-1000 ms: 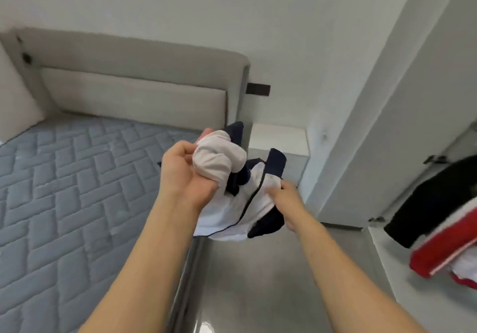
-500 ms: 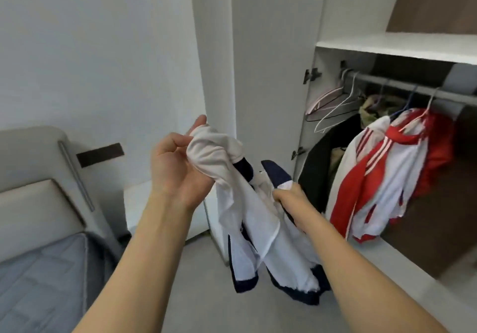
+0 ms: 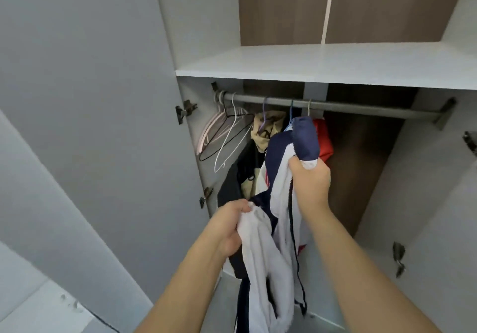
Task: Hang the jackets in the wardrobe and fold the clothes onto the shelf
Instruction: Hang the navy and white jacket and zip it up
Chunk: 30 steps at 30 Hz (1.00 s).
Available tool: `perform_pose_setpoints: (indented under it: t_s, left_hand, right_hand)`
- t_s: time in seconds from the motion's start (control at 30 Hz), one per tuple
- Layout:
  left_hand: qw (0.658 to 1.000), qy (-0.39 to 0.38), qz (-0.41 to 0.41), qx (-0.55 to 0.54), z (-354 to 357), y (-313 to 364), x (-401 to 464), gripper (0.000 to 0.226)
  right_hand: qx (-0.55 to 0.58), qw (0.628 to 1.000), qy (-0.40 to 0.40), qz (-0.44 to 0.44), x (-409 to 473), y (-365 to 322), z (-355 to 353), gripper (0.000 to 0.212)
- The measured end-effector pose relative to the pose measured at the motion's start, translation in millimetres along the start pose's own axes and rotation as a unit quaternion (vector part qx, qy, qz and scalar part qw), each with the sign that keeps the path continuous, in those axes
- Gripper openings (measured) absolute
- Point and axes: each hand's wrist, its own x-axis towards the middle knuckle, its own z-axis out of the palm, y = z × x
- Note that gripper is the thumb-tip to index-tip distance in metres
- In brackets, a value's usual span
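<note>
A white and navy jacket (image 3: 265,268) hangs between my two hands in front of the open wardrobe. My right hand (image 3: 311,180) grips its navy collar end high up, just under the grey rail (image 3: 361,106). My left hand (image 3: 228,225) grips a bunch of its white cloth lower down and to the left. The jacket's zip edge trails down toward the wardrobe floor. Behind it on the rail hang a black jacket (image 3: 233,180), a beige garment (image 3: 267,128) and a red one (image 3: 324,139), partly hidden.
Several bare wire hangers (image 3: 227,136) hang at the rail's left end. A white shelf (image 3: 335,64) runs above the rail. The left door (image 3: 90,115) stands open at my left, and the right door (image 3: 438,203) at the right edge.
My view has swung from the bed and wall up to face the wardrobe. My right hand has risen with the collar toward the rail; my left hand has dropped lower.
</note>
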Motion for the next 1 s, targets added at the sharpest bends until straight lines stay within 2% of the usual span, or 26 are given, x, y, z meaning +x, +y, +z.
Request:
perform_pose_setpoints:
  t_s: [0.07,0.17,0.27,0.33,0.37,0.43,0.5,0.57,0.63,0.67,0.7,0.73,0.83,0.93,1.0]
  left_hand:
    - [0.998,0.007,-0.006,0.054,-3.7,11.7,35.3,0.018]
    - [0.968,0.029,-0.027,0.250,-19.1,39.6,88.7,0.028]
    - [0.895,0.077,0.007,0.439,-31.0,82.6,147.0,0.034]
    - [0.823,0.154,0.063,0.543,-36.0,116.4,190.7,0.033]
    - [0.798,0.187,0.080,0.567,-38.2,131.1,213.7,0.039]
    - [0.774,0.213,0.090,0.589,-42.2,154.9,253.0,0.053]
    - [0.773,0.221,0.074,0.589,-46.5,167.7,287.2,0.066]
    - [0.784,0.222,0.040,0.579,-51.0,171.8,317.5,0.070]
    - [0.836,0.184,0.028,0.517,-51.0,175.4,341.1,0.053]
    - [0.868,0.169,0.031,0.466,-49.5,176.1,348.4,0.043]
    - [0.888,0.166,0.049,0.427,-47.6,176.6,352.3,0.037]
    - [0.889,0.183,0.087,0.411,-45.8,177.7,355.2,0.034]
    - [0.836,0.241,0.224,0.439,-40.0,182.0,328.7,0.038]
    - [0.801,0.227,0.306,0.461,-44.9,173.7,271.7,0.035]
    - [0.775,0.221,0.341,0.484,-50.6,159.4,223.4,0.033]
  right_hand:
    - [0.018,1.000,0.001,0.011,19.3,6.5,13.7,0.023]
    - [0.014,1.000,-0.010,0.021,43.5,16.8,28.5,0.034]
    - [-0.010,1.000,-0.015,0.010,67.6,20.1,40.7,0.042]
    - [-0.038,0.999,-0.009,-0.013,83.0,20.5,48.2,0.040]
    - [-0.052,0.998,-0.015,-0.031,88.8,20.3,51.9,0.038]
    - [-0.100,0.993,-0.032,-0.061,96.7,20.8,59.5,0.035]
    - [-0.142,0.986,-0.030,-0.079,100.3,23.8,64.7,0.035]
    - [-0.182,0.979,-0.038,-0.082,103.0,26.1,68.2,0.022]
    - [-0.230,0.969,-0.051,-0.073,109.3,29.7,69.5,0.005]
    - [-0.254,0.963,-0.055,-0.068,113.2,32.4,68.6,0.009]
    - [-0.275,0.958,-0.056,-0.060,116.7,34.3,67.2,0.011]
    - [-0.293,0.953,-0.052,-0.057,119.4,35.2,65.9,0.012]
    - [-0.324,0.942,-0.063,-0.050,121.3,34.2,63.1,0.006]
    - [-0.374,0.920,-0.111,-0.043,126.5,32.9,54.4,0.012]
    - [-0.435,0.888,-0.145,-0.042,130.1,32.2,48.0,0.005]
